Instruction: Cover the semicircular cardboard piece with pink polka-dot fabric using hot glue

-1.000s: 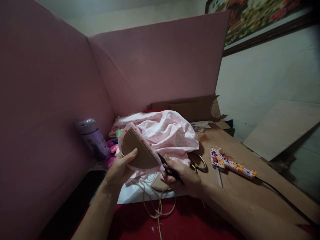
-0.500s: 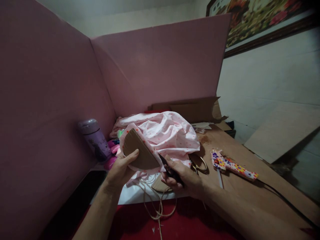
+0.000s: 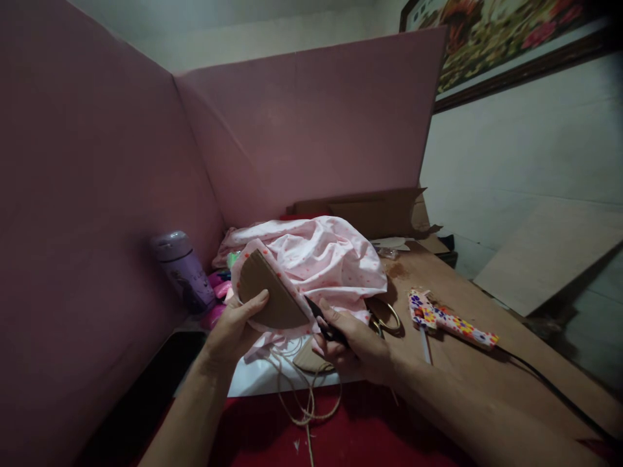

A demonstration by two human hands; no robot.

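Observation:
My left hand [image 3: 242, 323] grips a half-round piece of brown cardboard [image 3: 272, 288], its thumb pressed flat on the face. Pink fabric with red dots [image 3: 259, 246] lies behind that cardboard and shows as a border around it. In my closed right hand [image 3: 348, 344] is a black-handled cutting tool [image 3: 314, 307]. Its narrow dark tip is at the fabric border beside the straight edge of the cardboard; whether it is a knife or scissors I cannot tell. Below my hands are a second cardboard piece [image 3: 311, 359], partly hidden, and loose twine [image 3: 311, 412].
Bunched dotted fabric [image 3: 335, 250] lies behind my hands. Gold-handled scissors [image 3: 390, 319] rest right of it. A flower-patterned glue gun [image 3: 452, 324] with its cord lies on the brown board [image 3: 487, 376]. At left stand a purple bottle [image 3: 183, 269] and a pink partition [image 3: 97, 194].
Both hands keep their hold on the cardboard with fabric and on the cutting tool. The tool and right hand have shifted very slightly left, along with the whole view.

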